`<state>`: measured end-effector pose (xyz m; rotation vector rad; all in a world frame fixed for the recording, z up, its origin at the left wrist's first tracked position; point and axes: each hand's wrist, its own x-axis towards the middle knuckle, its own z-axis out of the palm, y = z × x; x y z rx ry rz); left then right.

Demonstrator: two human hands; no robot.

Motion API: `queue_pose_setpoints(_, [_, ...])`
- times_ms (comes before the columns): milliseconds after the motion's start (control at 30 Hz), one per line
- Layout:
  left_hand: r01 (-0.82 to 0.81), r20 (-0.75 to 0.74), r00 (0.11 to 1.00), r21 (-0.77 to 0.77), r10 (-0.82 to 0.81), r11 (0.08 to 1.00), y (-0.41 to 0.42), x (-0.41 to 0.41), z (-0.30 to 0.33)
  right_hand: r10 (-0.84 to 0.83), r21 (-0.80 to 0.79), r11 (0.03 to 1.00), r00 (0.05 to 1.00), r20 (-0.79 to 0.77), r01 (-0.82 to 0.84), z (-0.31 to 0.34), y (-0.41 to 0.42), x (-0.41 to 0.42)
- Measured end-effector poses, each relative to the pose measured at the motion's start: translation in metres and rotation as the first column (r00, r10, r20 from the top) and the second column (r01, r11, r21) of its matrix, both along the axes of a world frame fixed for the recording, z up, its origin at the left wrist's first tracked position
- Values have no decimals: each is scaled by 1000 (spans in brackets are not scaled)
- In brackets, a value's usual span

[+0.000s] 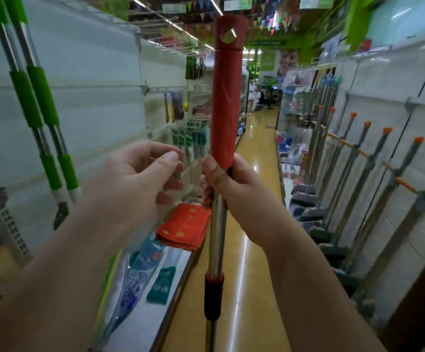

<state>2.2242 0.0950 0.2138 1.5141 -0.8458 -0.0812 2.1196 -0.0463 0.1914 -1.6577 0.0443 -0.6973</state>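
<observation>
1. I'm looking down a long shop aisle. The floor [254,153] is glossy yellow-tan and mirrors the lamps as pale streaks.
2. Left side: white shelving [79,102] with pale back panels and wire hooks carrying small packaged goods. Two green-gripped metal poles [36,97] hang close to the camera.
3. Lower left shelf: a stack of red packets [183,227], with blue and teal packets [160,280] nearer me.
4. Right side: a white panelled wall rack [384,97] holds a row of upright grey poles with orange tips [374,158], with dark heads at floor level.
5. Overhead: strip lights [170,21] run along the aisle, with coloured bunting [193,6] and green hanging signs [267,43].
6. Far end: figures in light clothes [253,95], too blurred for detail.
</observation>
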Motion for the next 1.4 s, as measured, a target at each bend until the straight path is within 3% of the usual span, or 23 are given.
queue_pose_setpoints(233, [153,108,984,-116,-141,981,-126,99,24,138,-63,988,989,-50,-141,9,-118,126])
queue_pose_setpoints(400, [4,145,989,-192,25,981,-197,173,51,235,-69,969,970,-70,-239,22,-174,224])
queue_pose_setpoints(633, [-182,34,979,-306,202,935,-254,295,54,347,-56,934,935,-73,-352,36,-215,359])
queue_pose_setpoints(800, [-336,56,922,-379,384,862,-279,368,76,464,-73,882,885,-35,-465,65,-238,436])
queue_pose_setpoints(1000, [-432,57,870,-393,490,812,-303,425,113,570,-84,821,817,86,-564,91,-262,507])
queue_pose_setpoints(1400, [-608,126,682,-448,720,655,-357,499,182,745,-96,653,615,259,-751,147,-302,621])
